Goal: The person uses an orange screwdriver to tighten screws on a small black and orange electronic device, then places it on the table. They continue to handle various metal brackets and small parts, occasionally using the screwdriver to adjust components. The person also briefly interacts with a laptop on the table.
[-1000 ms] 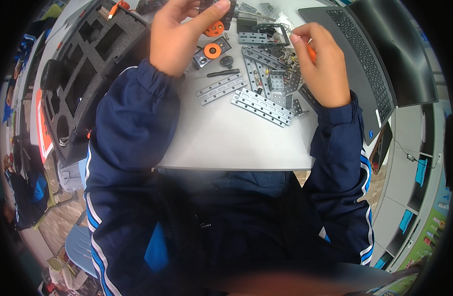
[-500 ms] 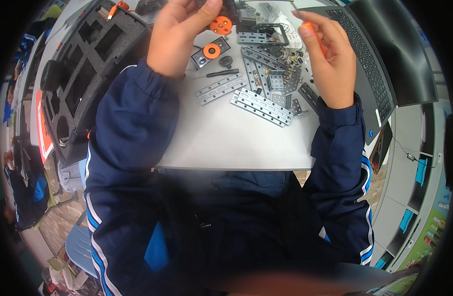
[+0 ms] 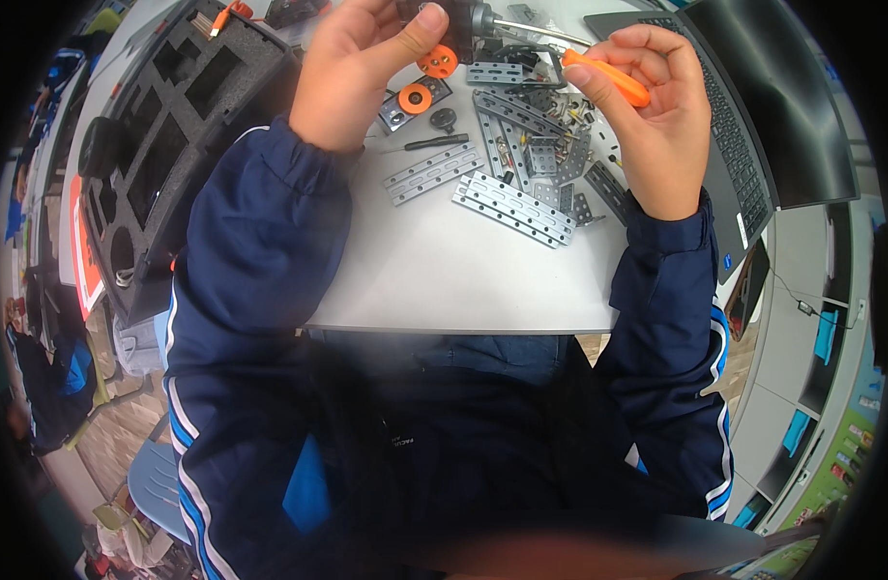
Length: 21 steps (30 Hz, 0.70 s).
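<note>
My left hand [image 3: 352, 77], at the upper left, grips a dark block [image 3: 444, 27] with an orange disc [image 3: 438, 61] at its lower side. The hand and the frame's top edge partly hide this block. My right hand [image 3: 661, 121] is closed on the orange handle of a screwdriver [image 3: 610, 79], held between thumb and fingers. A thin metal shaft [image 3: 540, 31] stretches from beside the handle to the block's right end; whether its tip touches is unclear. Below lie an orange ring [image 3: 415, 99] on a grey part, a black round piece [image 3: 443, 120] and a small black screwdriver [image 3: 436, 142].
Perforated grey metal beams [image 3: 513, 210] and brackets [image 3: 540, 155] with small screws are heaped mid-table. On the right, an open laptop [image 3: 729, 145] borders the pile. A foam-lined case [image 3: 159, 145] stands open at the left. The table's front edge [image 3: 463, 332] curves before me.
My right hand has shifted slightly right and turned the screwdriver, so the handle now lies flatter and the shaft points left at the block. My left hand has barely moved with the block.
</note>
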Available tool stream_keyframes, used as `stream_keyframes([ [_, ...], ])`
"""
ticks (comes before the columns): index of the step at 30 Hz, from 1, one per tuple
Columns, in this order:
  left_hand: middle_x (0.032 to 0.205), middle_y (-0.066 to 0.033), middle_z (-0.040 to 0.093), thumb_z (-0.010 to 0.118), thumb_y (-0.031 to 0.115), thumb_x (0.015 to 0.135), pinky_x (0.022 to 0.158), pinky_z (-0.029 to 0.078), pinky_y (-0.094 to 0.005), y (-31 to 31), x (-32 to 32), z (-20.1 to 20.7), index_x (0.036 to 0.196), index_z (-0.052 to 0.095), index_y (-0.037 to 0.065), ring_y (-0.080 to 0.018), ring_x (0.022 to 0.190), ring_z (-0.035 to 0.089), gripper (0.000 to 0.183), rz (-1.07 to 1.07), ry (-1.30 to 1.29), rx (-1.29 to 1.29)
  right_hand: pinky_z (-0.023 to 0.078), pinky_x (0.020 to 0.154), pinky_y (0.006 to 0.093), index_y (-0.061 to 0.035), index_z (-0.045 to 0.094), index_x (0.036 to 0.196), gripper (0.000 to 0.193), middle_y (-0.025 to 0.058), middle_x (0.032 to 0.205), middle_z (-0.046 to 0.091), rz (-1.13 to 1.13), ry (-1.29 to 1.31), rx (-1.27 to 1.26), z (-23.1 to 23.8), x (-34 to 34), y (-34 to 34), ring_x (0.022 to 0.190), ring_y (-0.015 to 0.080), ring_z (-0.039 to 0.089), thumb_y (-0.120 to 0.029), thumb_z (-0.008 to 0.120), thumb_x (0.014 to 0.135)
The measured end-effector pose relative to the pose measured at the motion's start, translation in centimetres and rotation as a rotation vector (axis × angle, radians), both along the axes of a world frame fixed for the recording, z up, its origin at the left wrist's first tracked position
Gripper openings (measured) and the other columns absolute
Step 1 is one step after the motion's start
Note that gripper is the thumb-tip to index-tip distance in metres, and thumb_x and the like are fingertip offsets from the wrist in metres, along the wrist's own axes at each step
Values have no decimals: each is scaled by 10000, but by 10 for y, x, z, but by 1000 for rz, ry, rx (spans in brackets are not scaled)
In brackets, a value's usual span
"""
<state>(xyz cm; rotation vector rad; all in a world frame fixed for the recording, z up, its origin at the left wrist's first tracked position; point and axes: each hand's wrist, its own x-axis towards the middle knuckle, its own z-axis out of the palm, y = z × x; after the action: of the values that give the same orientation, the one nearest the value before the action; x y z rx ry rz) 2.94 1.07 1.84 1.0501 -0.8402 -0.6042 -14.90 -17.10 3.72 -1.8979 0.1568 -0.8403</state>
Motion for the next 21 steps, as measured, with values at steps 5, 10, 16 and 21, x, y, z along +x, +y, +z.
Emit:
stream_keyframes([
  [5,1239,-77,642,646,72,1006,934,515,-283,-1,1,-9,1415,500,-14,-137,1067,631,443,2,-43,-37,539,847,231,5,535,1191,420,114,1046,701,-29,24,-9,1,-1,2,965,141,682,-12,807,871],
  [10,1220,-69,636,643,62,1007,909,522,-271,0,-3,-5,1408,494,-8,-132,1053,630,434,14,-51,-42,538,831,227,5,534,1192,415,111,1040,701,-13,12,-8,0,-1,2,951,132,680,-16,803,877],
  [16,1217,-73,627,639,47,1005,886,534,-265,2,-6,2,1404,486,-3,-127,1028,634,430,43,-24,12,528,801,218,4,530,1197,408,107,1027,704,-14,24,-46,0,-1,2,931,123,676,-11,793,886],
  [21,1214,-69,610,635,11,995,856,543,-250,3,-6,-3,1413,473,3,-131,1014,640,449,23,33,27,517,791,211,2,529,1203,400,97,1009,707,-20,39,-41,1,-1,3,917,111,671,-13,784,895],
])
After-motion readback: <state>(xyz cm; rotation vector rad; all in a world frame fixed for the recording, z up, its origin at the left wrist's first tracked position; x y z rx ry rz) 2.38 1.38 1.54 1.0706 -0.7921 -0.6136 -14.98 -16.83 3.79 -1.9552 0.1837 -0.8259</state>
